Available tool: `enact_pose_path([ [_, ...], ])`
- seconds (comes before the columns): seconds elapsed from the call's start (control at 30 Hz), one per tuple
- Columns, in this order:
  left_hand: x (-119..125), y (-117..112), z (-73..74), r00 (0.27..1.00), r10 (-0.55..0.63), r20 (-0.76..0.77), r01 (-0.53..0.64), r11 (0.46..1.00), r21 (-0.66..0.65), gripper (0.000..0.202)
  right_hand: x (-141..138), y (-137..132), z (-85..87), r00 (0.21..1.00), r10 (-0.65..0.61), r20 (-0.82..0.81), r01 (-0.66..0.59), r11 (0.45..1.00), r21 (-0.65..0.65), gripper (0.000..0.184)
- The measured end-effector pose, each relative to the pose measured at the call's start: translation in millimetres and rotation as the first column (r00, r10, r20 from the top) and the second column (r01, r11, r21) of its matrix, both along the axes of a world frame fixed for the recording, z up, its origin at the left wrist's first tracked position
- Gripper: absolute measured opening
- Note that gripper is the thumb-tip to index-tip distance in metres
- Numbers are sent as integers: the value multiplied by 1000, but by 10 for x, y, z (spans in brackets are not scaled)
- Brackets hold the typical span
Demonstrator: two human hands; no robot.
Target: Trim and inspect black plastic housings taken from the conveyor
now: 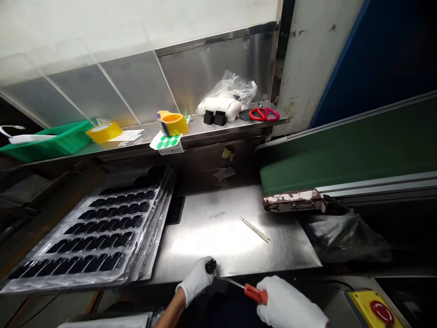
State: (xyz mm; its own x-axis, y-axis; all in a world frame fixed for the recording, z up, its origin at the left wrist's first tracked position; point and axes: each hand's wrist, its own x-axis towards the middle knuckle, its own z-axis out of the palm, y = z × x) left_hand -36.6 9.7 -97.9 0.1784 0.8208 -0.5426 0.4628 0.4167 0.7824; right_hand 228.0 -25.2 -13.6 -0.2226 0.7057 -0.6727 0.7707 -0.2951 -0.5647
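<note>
My left hand [197, 279], in a white glove, is closed around a small black plastic part [210, 266] at the front edge of the metal bench. My right hand [287, 303], also gloved, grips the red handle of a screwdriver [256, 294]. Its thin shaft points left, and the tip ends close to the black part. Whether it touches cannot be made out. Silver tweezers [255, 229] lie on the bench [211, 232] beyond both hands.
Stacked clear trays [136, 237] of black pieces fill the left. Along the shelf sit a green bin [51, 143], yellow tape [104, 132], a tape dispenser [173, 123], black connectors [220, 118] and red scissors [264, 114]. A green conveyor [348, 150] and red emergency button [381, 312] are right.
</note>
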Motion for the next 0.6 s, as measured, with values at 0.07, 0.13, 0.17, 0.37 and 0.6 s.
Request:
enact_pose_path([
  [0.07,-18,64,58,984,24,174,-3,993,-118,14,-60,1,4,1000,-23,-9,23,1000,-3,11],
  [0.13,-64,111,127,928,84,362,-9,979,-203,15,-125,-13,13,999,-47,-18,47,999,-4,11],
  [0.17,-97,128,156,885,132,447,-29,973,-231,19,-158,-26,16,998,-57,-25,57,998,-4,11],
  [0.37,-255,146,107,568,443,693,-182,889,-419,21,-404,-151,-31,989,-127,-78,128,992,1,8],
  [0.6,-74,226,-15,300,701,647,-335,713,-617,10,-611,-362,-15,950,-303,-79,305,952,10,9],
])
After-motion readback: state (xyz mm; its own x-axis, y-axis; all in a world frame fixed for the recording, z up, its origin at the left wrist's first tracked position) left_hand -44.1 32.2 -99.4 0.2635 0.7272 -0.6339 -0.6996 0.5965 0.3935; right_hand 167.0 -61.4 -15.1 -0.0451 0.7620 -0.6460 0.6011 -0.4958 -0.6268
